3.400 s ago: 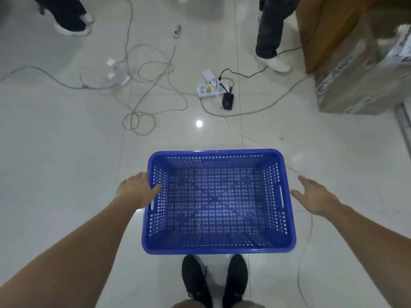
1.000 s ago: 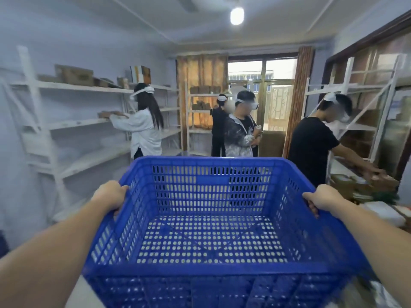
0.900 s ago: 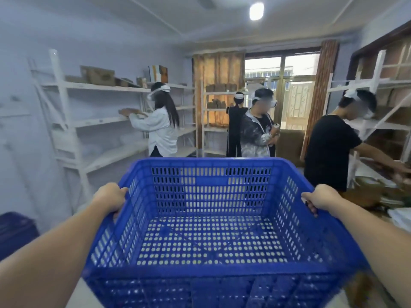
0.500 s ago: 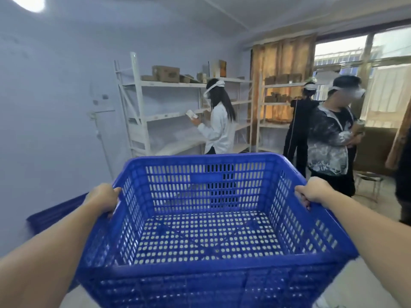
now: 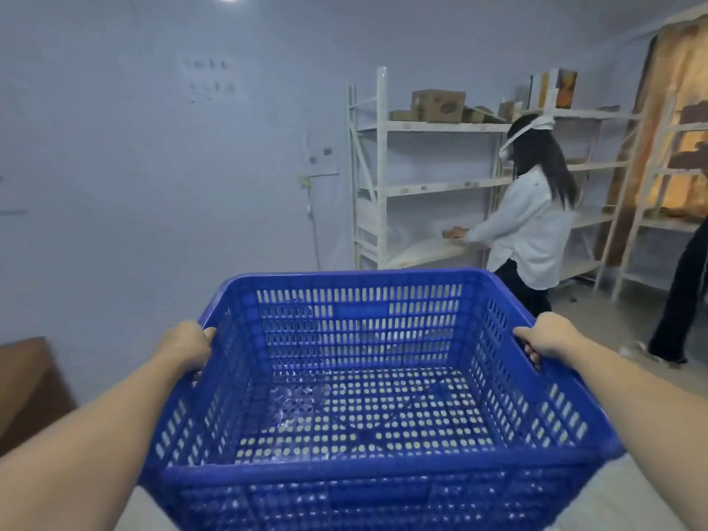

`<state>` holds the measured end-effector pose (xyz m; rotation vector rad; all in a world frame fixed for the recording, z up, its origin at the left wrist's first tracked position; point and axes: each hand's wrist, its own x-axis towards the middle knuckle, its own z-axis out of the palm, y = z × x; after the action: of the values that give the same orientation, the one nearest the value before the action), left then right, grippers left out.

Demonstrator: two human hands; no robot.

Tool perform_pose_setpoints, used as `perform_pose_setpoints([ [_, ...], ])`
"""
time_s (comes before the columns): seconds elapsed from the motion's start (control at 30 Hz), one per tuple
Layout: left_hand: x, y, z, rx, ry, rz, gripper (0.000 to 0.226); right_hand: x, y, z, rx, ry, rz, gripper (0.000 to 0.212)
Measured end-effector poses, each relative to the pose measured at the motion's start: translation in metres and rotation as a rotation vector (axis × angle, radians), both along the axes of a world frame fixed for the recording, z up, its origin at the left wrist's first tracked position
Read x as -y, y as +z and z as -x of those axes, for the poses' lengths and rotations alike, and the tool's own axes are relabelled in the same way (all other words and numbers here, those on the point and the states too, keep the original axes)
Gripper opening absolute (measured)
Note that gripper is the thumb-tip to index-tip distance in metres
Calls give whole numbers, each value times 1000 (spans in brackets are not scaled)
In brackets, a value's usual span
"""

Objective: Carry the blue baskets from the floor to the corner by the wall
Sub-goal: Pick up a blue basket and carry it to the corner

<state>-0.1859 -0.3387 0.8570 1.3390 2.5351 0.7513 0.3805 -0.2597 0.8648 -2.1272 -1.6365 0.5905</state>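
Head view. Item: one blue basket [image 5: 367, 385], perforated plastic, empty, opening upward. We hold it lifted off the floor in front of us, roughly level, its long axis running side to side between our arms.

Left hand [image 5: 187, 348]: closed over the left short rim, fingers wrapped under the edge. Right hand [image 5: 546, 339]: closed over the right short rim, fingertips hooked through the handle slot. We judge the two end grips keep the load balanced for walking.

Surroundings: pale wall [image 5: 134, 185] ahead; white shelving [image 5: 425, 185] to the right, a person in a white shirt [image 5: 532, 231] working at it. The corner destination is not clearly identifiable.
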Motion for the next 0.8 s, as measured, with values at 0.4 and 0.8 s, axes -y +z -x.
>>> perform_pose_setpoints([
  [0.4, -40, 3, 84, -105, 241, 183, 28, -202, -18, 154, -3, 240, -2, 37],
  [0.8, -192, -15, 196, 18, 344, 109, 37, -379, -32, 272, 68, 245, -12, 41],
])
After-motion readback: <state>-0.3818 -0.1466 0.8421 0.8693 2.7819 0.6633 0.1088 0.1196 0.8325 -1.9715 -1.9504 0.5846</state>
